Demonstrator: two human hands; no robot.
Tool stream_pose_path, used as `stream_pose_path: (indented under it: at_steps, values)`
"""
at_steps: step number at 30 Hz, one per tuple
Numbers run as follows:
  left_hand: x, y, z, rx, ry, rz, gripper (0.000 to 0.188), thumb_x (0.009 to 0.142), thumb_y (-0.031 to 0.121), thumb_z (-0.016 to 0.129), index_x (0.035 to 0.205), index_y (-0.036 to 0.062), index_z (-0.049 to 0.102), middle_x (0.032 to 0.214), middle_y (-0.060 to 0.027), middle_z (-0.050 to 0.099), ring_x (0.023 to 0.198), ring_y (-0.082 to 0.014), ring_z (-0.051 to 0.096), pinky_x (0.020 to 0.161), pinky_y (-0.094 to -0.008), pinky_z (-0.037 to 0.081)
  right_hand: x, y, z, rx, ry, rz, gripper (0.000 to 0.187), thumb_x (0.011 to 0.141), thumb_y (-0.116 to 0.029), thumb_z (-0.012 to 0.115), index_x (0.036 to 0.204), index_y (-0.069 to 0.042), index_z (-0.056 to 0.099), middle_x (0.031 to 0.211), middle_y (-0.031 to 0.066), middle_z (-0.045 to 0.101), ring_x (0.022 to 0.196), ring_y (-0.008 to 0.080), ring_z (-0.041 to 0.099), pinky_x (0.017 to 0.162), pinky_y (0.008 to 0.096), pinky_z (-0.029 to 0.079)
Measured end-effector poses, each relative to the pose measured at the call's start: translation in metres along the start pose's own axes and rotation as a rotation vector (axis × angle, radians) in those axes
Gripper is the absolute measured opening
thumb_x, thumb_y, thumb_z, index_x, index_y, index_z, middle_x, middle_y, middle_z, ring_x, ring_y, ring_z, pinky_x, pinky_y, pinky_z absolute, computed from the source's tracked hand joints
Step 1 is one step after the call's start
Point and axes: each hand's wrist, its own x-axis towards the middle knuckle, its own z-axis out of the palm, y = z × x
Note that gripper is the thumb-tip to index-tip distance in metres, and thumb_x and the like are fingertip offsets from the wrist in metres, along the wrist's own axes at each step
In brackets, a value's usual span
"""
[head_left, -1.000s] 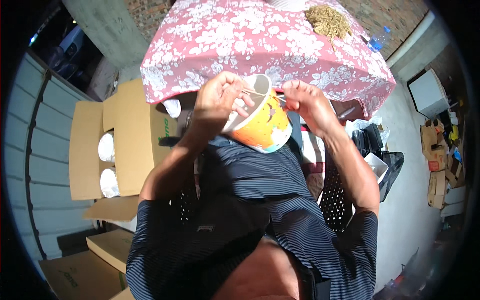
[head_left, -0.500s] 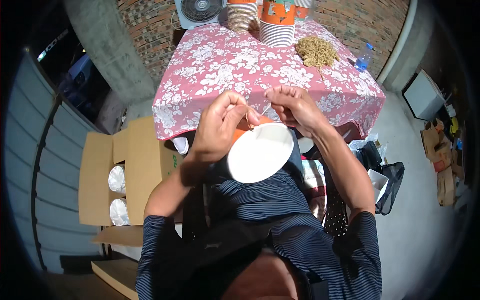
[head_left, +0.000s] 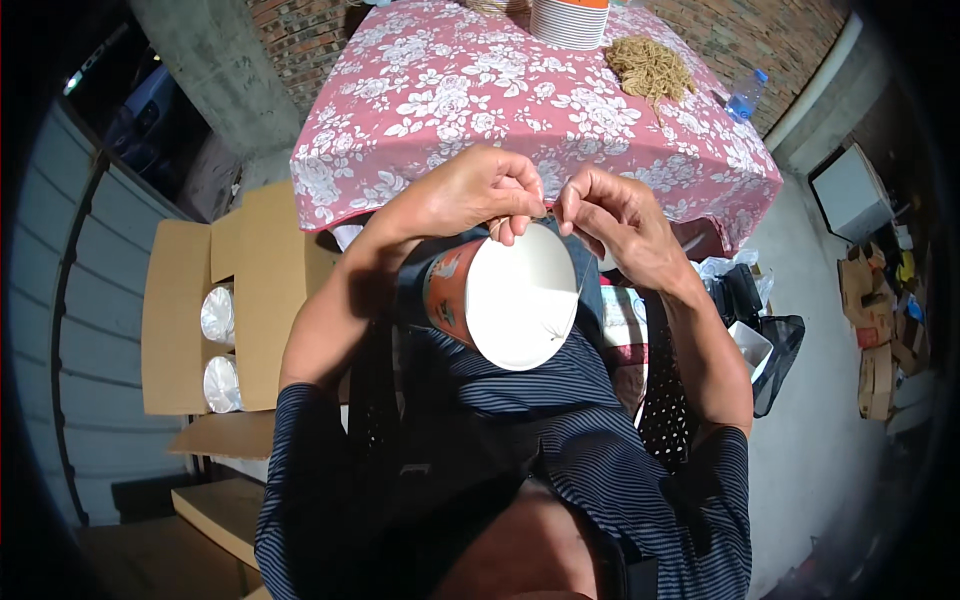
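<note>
A paper bucket [head_left: 520,300], orange with printed patterns outside and white inside, rests on my lap with its mouth turned up toward me. Above its far rim, my left hand [head_left: 490,197] is closed in a pinch on a thin string. My right hand [head_left: 622,222] pinches close beside it, fingertips almost meeting the left ones. From the right fingers a thin pale string [head_left: 584,275] hangs down across the bucket's mouth. What lies exactly between the fingertips is too small to make out.
A table with a pink floral cloth [head_left: 450,120] stands ahead, bearing a stack of buckets [head_left: 570,25], a heap of tan twine [head_left: 650,68] and a plastic bottle [head_left: 746,95]. An open carton [head_left: 175,320] with wrapped stacks is left. Bags [head_left: 780,350] lie right.
The bucket has turned, so more of its orange side shows at left. My hands have come closer together, and a string now hangs over the bucket's mouth. The view has tilted down slightly.
</note>
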Motion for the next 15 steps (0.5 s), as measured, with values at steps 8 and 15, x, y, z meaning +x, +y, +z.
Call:
stream_pose_path:
  at_steps: [8, 15]
  values:
    - [-0.002, 0.01, -0.004, 0.247, -0.09, -0.014, 0.021, 0.102, 0.016, 0.064, 0.093, -0.0028, 0.068, 0.074, -0.0038, 0.068, 0.065, -0.0097, 0.066, 0.058, -0.0238, 0.052, 0.006, 0.018, -0.005, -0.284, -0.075, -0.333, 0.019, 0.089, 0.012, 0.054, 0.086, 0.004, 0.07, 0.091, 0.0077, 0.064, 0.08, 0.0147, 0.058, 0.063, 0.0307, 0.044]
    - [-0.001, -0.001, -0.004, 0.246, -0.011, 0.02, 0.025, 0.103, 0.02, 0.063, 0.095, -0.0036, 0.068, 0.075, -0.0053, 0.068, 0.065, -0.0112, 0.066, 0.058, -0.0253, 0.052, -0.005, 0.01, 0.022, -0.663, 0.157, -0.169, 0.025, 0.085, -0.011, 0.082, 0.106, 0.001, 0.077, 0.094, 0.0094, 0.067, 0.078, 0.0172, 0.06, 0.064, 0.0321, 0.047]
